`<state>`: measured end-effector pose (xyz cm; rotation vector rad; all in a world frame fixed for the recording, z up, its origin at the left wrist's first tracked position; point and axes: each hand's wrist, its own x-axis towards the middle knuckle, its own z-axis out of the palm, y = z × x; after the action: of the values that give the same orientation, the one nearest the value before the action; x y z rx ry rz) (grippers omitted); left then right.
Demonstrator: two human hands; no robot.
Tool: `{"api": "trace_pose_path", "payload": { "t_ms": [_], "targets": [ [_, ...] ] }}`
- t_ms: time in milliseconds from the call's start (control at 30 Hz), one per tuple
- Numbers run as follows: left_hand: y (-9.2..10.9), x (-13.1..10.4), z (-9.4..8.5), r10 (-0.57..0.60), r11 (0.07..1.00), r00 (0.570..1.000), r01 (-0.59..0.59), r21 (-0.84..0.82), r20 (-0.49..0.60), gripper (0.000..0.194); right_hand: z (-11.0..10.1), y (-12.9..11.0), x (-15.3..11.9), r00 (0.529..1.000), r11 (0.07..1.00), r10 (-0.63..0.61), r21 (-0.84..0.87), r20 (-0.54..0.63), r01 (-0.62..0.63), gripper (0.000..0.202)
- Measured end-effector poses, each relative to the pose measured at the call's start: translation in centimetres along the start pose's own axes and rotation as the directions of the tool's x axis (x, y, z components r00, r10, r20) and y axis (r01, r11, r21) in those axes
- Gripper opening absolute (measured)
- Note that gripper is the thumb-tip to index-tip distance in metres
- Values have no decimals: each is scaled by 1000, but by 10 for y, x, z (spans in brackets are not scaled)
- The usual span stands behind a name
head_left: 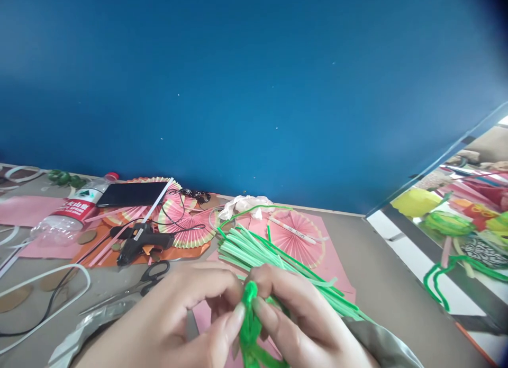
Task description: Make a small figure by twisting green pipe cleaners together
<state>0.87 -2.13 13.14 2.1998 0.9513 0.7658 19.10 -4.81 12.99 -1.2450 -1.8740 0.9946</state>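
Between my two hands, at the bottom middle of the head view, is a bent and folded green pipe cleaner (pixel 251 320). My left hand (pixel 198 315) pinches it from the left with thumb and forefinger. From the right, my right hand (pixel 297 320) pinches the same piece, its thumb pressed near the folded top. Part of the green piece hangs down below the fingers, and some of it is hidden behind them. Just beyond my hands lies a bundle of light green pipe cleaners (pixel 254 249), with darker green ones along its right side.
A black glue gun (pixel 138 243), scissors (pixel 154 275), a plastic bottle (pixel 75 212) and a phone (pixel 130 194) lie to the left. Pink paper fans (pixel 188 222) and a white marker (pixel 291 230) are behind. A blue panel (pixel 254 92) closes off the back; colourful craft pieces (pixel 468 225) lie right.
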Motion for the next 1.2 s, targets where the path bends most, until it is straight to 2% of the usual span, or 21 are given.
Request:
{"api": "trace_pose_path", "payload": {
  "t_ms": [100, 167, 300, 400, 500, 600, 700, 800, 933, 1033, 1100, 1200],
  "targets": [
    [2, -1, 0, -61, 996, 997, 59, -62, -36, 8, -2, 1, -1, 1000, 999, 16, 29, 20, -16, 12],
    [4, 0, 1, -58, 998, 995, 56, -21, -78, 10, -1, 1, 3, 995, 995, -94, -31, -20, 93, 8],
    [6, 5, 4, 139, 963, 977, -95, 253, -160, 14, 2, -1, 14, 926, 903, -373, -251, -60, 347, 16],
    [7, 12, 7, 191, 880, 975, -118, 460, -115, 15, 2, 1, 18, 873, 808, -474, -451, -113, 380, 20],
    [10, 23, 12, 185, 844, 979, -112, 524, -88, 14, -3, 6, 18, 848, 754, -508, -553, -151, 354, 21],
    [16, 37, 16, 180, 903, 974, -108, 415, -140, 12, -12, 9, 17, 863, 790, -453, -550, -225, 272, 17],
    [20, 50, 14, 78, 996, 990, -72, 49, -121, 9, -22, 8, 17, 896, 878, -344, -435, -280, 201, 15],
    [19, 61, 14, -1, 961, 999, -8, -276, -33, 19, -28, 9, 19, 879, 910, -330, -365, -345, 198, 14],
    [5, 69, 21, -79, 846, 995, 103, -523, 69, 20, -28, 20, 23, 861, 931, -293, -329, -416, 158, 13],
    [-4, 70, 26, -132, 819, 988, 154, -552, 80, 17, -25, 29, 26, 824, 934, -308, -317, -476, 167, 14],
    [-7, 69, 27, -121, 881, 992, 116, -459, 17, 14, -23, 31, 26, 808, 930, -323, -321, -492, 177, 18],
    [-6, 68, 26, -36, 969, 996, 16, -245, -76, 10, -22, 31, 27, 815, 935, -310, -313, -489, 168, 19]
  ]
}}
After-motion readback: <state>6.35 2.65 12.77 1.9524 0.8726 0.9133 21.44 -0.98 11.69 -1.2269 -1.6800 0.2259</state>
